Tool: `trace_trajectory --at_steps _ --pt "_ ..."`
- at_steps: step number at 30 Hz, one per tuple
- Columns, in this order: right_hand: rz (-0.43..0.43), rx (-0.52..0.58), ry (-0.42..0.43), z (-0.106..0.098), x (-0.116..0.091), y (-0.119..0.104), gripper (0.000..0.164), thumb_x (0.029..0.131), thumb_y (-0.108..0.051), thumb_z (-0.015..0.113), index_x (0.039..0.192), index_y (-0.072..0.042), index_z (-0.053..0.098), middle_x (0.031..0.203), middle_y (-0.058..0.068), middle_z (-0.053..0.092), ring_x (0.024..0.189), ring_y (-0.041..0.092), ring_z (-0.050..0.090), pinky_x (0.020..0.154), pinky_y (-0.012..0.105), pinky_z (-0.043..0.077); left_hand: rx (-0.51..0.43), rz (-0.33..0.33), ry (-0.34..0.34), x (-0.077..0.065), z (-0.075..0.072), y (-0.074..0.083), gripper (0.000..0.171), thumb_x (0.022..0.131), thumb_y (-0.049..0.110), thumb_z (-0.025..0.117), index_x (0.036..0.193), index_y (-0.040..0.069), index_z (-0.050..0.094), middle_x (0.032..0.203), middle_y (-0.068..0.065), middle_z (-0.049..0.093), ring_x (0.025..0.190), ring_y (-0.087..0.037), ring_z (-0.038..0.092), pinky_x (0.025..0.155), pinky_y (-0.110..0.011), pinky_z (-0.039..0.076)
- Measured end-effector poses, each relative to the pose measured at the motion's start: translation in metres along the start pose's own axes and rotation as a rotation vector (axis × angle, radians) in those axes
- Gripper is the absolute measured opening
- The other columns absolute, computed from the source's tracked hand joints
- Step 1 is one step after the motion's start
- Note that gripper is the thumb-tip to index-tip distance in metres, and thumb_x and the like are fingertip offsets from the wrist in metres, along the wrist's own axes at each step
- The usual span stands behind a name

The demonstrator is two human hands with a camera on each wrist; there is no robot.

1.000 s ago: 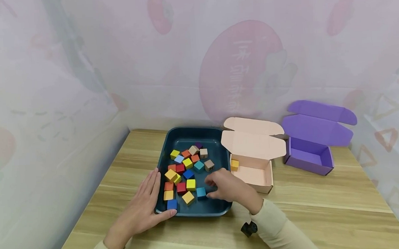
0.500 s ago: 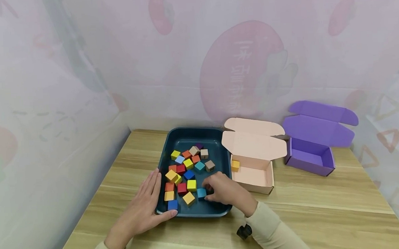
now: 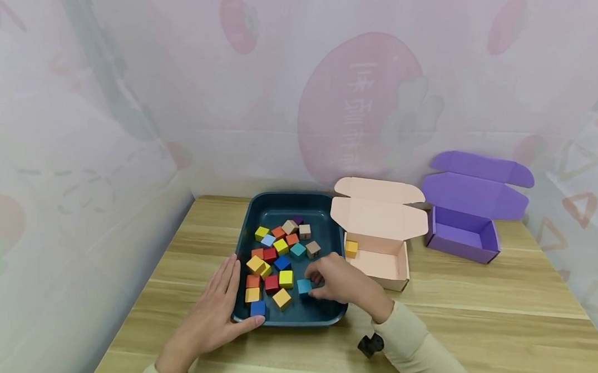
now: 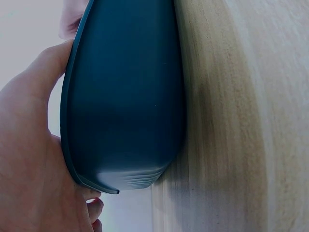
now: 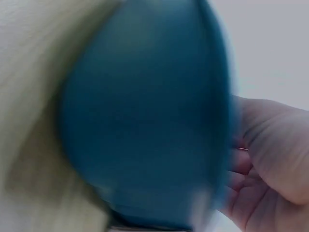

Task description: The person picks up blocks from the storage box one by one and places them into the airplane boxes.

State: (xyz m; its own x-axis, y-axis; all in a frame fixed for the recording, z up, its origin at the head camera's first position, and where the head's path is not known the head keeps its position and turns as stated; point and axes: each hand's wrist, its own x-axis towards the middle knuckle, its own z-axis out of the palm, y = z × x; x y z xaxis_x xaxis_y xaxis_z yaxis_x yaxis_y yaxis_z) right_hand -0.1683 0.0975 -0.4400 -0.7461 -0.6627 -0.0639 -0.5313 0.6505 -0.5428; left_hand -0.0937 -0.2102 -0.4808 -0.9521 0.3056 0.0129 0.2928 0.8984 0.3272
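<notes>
Fingers of the right hand pinch a teal-blue cube, with the thumb against its near right side and the index finger at its far side; whether it touches the floor of the dark blue tray I cannot tell. Just left of these fingers sits a bright yellow cube, with an amber cube nearer the person and a red cube farther left. Straight beyond the same fingers lie a plain wood cube and a teal cube, with more mixed cubes past them.

Left-hand fingers are extended, almost side by side, along the tray's left edge; the thumb of that left hand rests on the near rim, just beside a blue cube. Right of the left fingers, inside the tray, are a pale orange cube and an orange cube.

To the right of the pinching fingers, on the wooden bench, an open peach box holds one golden cube in its left end. Farther right and beyond stands an open purple box. In the right wrist view, the tray's blurred wall hides the pinched cube.
</notes>
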Motion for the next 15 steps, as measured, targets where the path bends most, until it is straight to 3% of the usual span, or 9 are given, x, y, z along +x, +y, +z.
trace_trajectory --at_steps 9,15 --pt "0.036 0.051 0.084 -0.043 -0.023 -0.002 0.024 0.09 -0.013 0.084 0.112 -0.004 0.078 0.105 0.007 0.079 0.096 0.025 0.077 0.087 0.041 0.066 -0.006 0.002 0.005 0.0 0.002 -0.001 0.123 0.087 0.081 0.062 0.169 0.002 0.015 0.179 -0.016 0.007 0.165 -0.04 0.014 0.13 -0.065 0.022" --pt "0.001 0.001 0.201 -0.068 -0.041 0.013 0.018 0.09 -0.014 0.084 0.105 -0.007 0.079 0.099 0.003 0.079 0.089 0.019 0.077 0.083 0.037 0.066 0.0 0.012 0.009 0.001 0.002 -0.002 0.122 0.088 0.081 0.061 0.169 0.002 0.014 0.18 -0.016 0.006 0.165 -0.04 0.013 0.131 -0.064 0.022"
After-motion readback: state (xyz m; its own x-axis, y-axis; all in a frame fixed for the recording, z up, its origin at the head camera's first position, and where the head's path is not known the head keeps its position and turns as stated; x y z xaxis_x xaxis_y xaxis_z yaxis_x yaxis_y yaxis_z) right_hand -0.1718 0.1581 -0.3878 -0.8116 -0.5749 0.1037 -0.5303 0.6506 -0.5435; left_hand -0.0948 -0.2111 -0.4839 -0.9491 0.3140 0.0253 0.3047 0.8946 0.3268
